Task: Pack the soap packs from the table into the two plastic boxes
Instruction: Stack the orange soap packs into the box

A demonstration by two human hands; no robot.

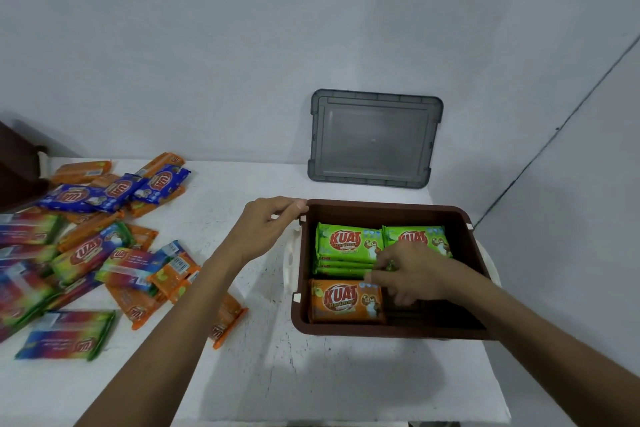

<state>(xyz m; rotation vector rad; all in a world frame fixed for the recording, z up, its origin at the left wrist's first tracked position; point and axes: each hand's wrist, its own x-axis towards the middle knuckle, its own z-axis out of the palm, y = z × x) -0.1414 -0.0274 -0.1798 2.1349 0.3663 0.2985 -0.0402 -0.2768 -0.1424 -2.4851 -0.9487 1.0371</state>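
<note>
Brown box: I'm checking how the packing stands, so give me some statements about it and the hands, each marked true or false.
1. The brown box holds green packs at the back and an orange pack in front. True.
2. The grey lid covers the box. False: it leans against the wall behind it.
3. The left hand touches the box's back left corner. True.
4. The right hand is over the loose packs. False: it is inside the box.
5. Blue packs lie inside the box. False: none visible there.
</note>
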